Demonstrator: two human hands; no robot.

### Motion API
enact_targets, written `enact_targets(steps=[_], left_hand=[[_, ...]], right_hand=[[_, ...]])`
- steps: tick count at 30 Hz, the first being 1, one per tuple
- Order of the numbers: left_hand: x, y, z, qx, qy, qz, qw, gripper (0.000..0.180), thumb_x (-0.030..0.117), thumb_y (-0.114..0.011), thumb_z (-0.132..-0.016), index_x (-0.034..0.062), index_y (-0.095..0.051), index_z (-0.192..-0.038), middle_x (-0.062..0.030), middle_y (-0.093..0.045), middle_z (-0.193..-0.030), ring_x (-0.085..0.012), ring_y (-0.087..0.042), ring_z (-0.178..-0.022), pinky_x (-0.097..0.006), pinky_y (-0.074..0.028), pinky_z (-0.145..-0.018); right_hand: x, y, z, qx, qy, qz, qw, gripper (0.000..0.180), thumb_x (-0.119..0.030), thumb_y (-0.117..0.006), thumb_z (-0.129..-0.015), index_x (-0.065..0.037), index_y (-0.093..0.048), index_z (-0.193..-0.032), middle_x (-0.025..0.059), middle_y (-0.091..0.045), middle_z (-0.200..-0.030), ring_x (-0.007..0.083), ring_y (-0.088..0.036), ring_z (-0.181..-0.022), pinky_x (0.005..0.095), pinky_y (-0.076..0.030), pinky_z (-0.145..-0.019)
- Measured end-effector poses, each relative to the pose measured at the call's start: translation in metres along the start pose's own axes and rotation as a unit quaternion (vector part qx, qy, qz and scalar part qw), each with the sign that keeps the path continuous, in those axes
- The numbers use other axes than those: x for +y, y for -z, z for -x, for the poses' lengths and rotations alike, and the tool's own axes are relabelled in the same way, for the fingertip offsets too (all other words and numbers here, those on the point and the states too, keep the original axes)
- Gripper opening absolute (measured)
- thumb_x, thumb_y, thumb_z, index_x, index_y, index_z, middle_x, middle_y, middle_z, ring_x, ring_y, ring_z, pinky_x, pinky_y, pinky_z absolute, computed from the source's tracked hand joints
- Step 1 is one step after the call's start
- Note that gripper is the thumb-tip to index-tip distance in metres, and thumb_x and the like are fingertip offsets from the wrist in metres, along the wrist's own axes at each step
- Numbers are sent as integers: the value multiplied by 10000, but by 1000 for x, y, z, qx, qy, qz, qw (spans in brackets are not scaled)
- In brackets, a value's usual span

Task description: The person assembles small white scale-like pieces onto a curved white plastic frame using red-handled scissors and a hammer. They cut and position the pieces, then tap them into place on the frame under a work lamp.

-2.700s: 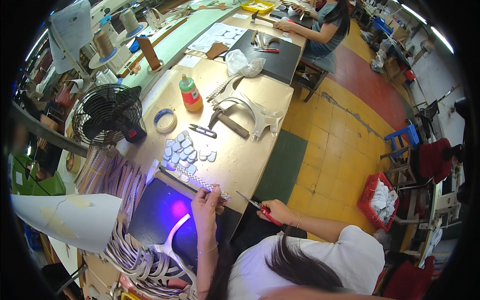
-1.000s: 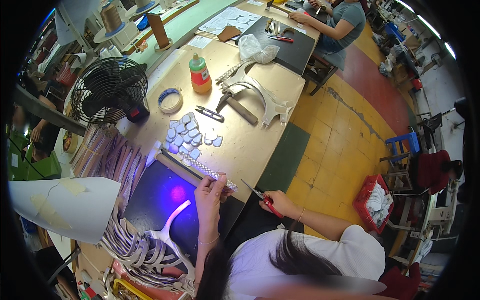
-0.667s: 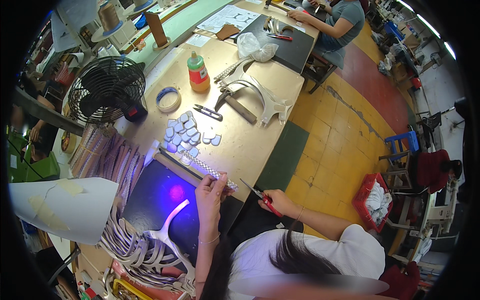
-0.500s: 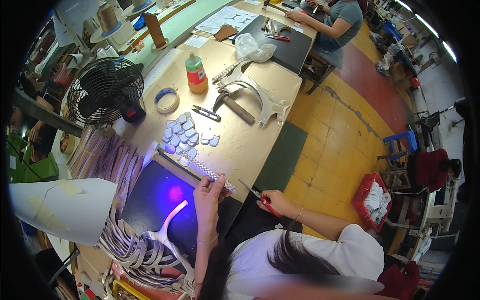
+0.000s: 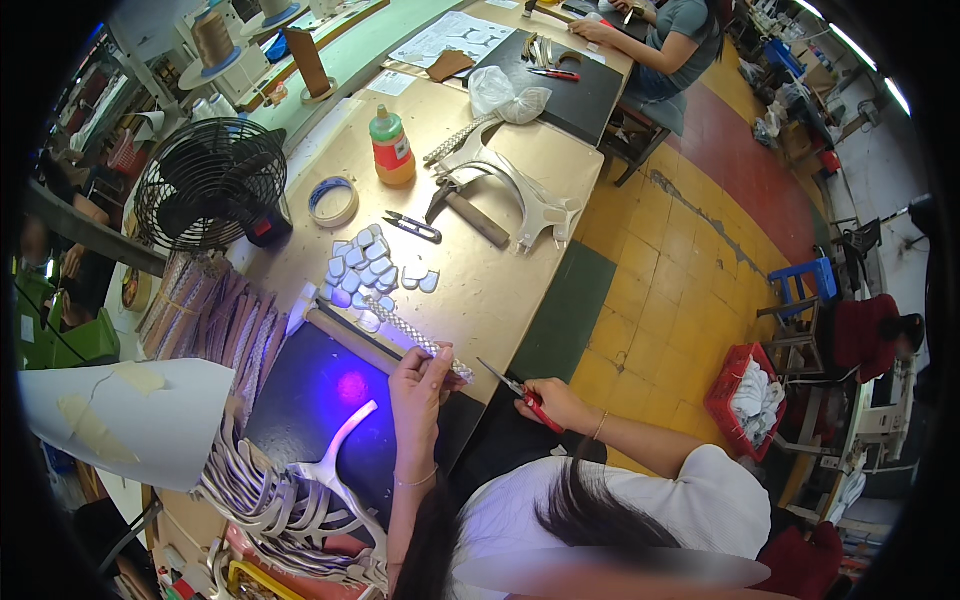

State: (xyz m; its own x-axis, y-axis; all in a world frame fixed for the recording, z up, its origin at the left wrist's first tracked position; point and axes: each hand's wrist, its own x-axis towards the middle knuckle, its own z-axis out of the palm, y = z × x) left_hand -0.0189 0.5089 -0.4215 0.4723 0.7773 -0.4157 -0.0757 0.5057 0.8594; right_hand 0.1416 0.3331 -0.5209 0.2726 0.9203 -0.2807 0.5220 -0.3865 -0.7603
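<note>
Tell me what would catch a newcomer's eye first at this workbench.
Probably the violet glow on the dark mat near the bench's front edge, just left of the left hand, which pinches one end of a braided strap. Next, the right hand holds red-handled scissors just off the table edge. Farther back sit a cluster of pale blue pieces, a black fan and an orange bottle with a green cap.

A long tan worktable [image 5: 500, 300] runs from seven o'clock up to twelve o'clock. The floor [image 5: 690, 290] at three o'clock has yellow tiles and a red strip. A small blue stool [image 5: 800, 290] stands there, with a red basket [image 5: 745, 400] near it, lower down.
</note>
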Motion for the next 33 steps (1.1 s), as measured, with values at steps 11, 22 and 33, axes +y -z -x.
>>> enact_targets(steps=[11,22,33], left_hand=[[-2,4,-2,-4,2,-2,1000,228,237,-698,-923,20,-662,-984,-30,-653,-736,-86,-601,-568,-219,-498,-541],[-5,7,0,-3,-4,2,1000,235,237,-695,-924,17,-658,-998,-29,-654,-740,-68,-581,-568,-211,-485,-539],[-5,6,3,4,-6,-4,1000,225,244,-691,-928,28,-657,-981,-23,-657,-752,-71,-597,-588,-209,-492,-548]], right_hand=[[-2,2,-1,-31,-33,5,999,321,-342,-678,-841,-28,-633,-790,189,-630,-673,380,-637,-656,435,-502,-632],[-2,0,-1,-33,-46,13,998,319,-347,-684,-836,-30,-644,-822,190,-646,-705,375,-646,-673,433,-505,-638],[3,-7,0,15,-1,-18,1000,310,-258,-717,-834,-8,-570,-726,202,-559,-621,347,-579,-558,399,-457,-545]])
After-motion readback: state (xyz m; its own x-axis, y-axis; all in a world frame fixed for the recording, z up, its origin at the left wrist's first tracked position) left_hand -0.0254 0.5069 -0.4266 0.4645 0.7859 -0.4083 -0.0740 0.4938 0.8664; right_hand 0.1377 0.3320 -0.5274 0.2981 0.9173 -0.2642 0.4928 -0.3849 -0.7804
